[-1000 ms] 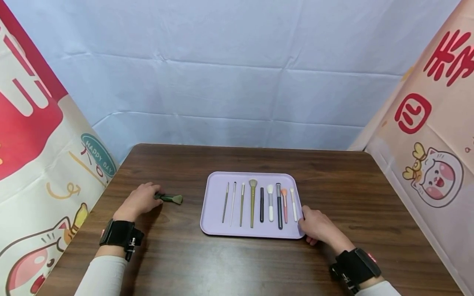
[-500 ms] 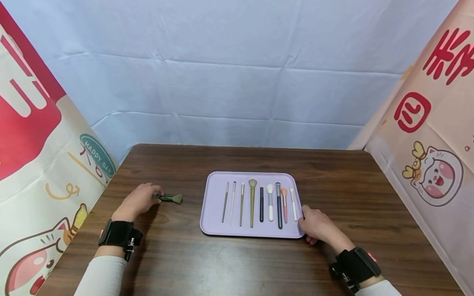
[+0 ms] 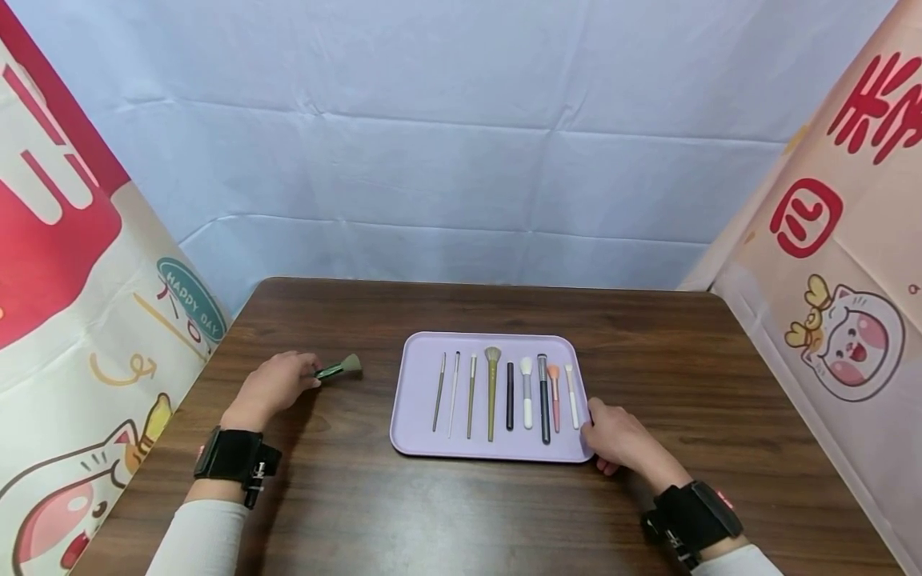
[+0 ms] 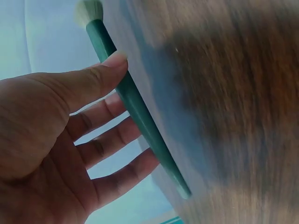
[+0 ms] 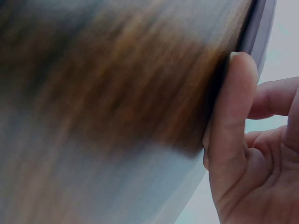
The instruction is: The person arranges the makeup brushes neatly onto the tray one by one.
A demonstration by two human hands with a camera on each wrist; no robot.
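Observation:
My left hand [image 3: 277,386] pinches a green-handled makeup brush [image 4: 142,114] between thumb and fingertips, left of the tray. In the head view, its pale green bristles [image 3: 350,363] point right and slightly away from me. The left wrist view shows the whole tapered handle crossing the fingers, with the thumb on top. At the near right corner of a lilac tray [image 3: 406,444], my right hand [image 3: 618,436] grips the edge. In the right wrist view the thumb [image 5: 236,98] lies along the tray's side; some fingertips are hidden.
Several makeup brushes lie side by side in the tray, among them a wide olive brush [image 3: 492,392], a black-handled brush [image 3: 543,400] and a small pink brush [image 3: 555,400]. The tray rests on a dark wooden table [image 3: 432,512], with cloth backdrops [image 3: 461,160] behind and beside it.
My left hand has picked the green brush up from its lying position; its bristle end has swung up and slightly right. The right hand and tray have not visibly moved.

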